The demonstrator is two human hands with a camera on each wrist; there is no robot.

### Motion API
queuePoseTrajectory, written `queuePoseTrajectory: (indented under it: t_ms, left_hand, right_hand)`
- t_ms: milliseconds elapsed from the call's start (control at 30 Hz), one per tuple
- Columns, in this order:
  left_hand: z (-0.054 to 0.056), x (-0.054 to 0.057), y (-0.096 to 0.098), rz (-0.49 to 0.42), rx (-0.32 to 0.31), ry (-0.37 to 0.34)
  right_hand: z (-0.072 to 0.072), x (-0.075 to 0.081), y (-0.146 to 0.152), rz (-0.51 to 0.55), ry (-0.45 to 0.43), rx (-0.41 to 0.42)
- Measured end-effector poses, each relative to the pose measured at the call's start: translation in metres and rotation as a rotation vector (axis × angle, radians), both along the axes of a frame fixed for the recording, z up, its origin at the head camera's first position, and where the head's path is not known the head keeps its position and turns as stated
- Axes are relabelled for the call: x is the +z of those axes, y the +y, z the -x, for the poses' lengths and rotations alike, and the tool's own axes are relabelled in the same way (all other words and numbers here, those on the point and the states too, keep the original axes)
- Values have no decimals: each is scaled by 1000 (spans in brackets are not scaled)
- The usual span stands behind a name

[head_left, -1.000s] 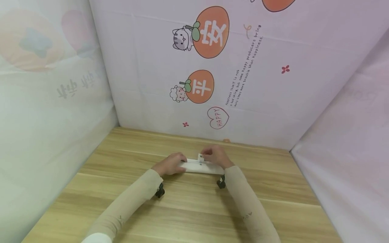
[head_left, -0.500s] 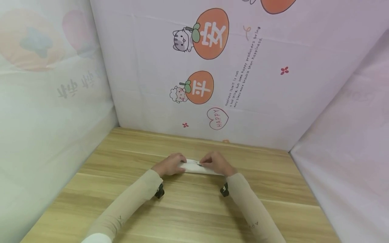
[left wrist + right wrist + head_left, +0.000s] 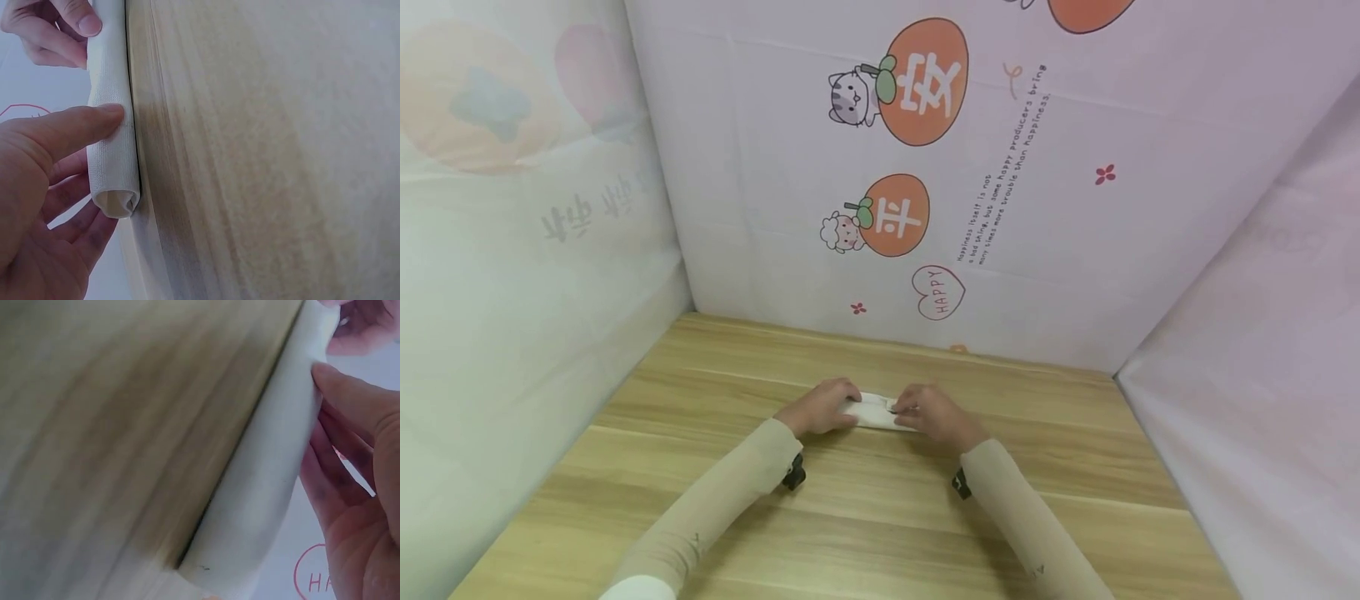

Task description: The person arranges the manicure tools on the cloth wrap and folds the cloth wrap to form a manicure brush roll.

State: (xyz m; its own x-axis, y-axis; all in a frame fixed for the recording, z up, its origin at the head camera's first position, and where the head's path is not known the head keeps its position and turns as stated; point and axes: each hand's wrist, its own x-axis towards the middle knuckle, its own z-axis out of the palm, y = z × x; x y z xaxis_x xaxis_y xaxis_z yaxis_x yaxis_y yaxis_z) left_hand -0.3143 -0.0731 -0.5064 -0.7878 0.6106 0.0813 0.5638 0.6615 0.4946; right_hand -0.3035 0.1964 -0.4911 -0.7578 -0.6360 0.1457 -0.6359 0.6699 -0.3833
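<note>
A white cloth roll point(image 3: 874, 414) lies crosswise on the table, and its open, hollow end shows in the left wrist view. My left hand point(image 3: 820, 407) grips the roll near its left end, thumb on the near side and fingers behind. At the roll's middle sits a small white tab point(image 3: 891, 403) with a dark spot, partly covered by fingers. My right hand point(image 3: 938, 415) pinches the roll at that tab; the right wrist view has its thumb against the cloth point(image 3: 262, 462) and the other fingers behind. Whether the tab is fastened cannot be seen.
The wood-grain table point(image 3: 865, 508) extends toward me. Behind the roll stands a white cloth wall point(image 3: 775, 208) printed with orange fruit and lettering. Similar cloth walls close off the left point(image 3: 535, 292) and right point(image 3: 1262, 375) sides. A dark wrist camera is strapped under each sleeve.
The raised white tab has been folded down onto the roll. My right hand has moved down and nearer me, its thumb coming onto the roll's near side. My left hand stays in place.
</note>
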Motion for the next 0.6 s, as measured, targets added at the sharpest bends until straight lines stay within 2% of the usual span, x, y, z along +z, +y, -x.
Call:
queuePoseTrajectory:
  t_ms: [233,433,600]
  left_hand:
    - [0,4,0,-6,11,-7]
    - [-1,2,-1,-3,18,-23]
    - [-1,-2,0,-18,14,-11]
  right_hand:
    - [-2,-2,-3,-32,104,55]
    - [-2,-4,-5,-39,99,59]
    - [-2,-10,0,1,77,33]
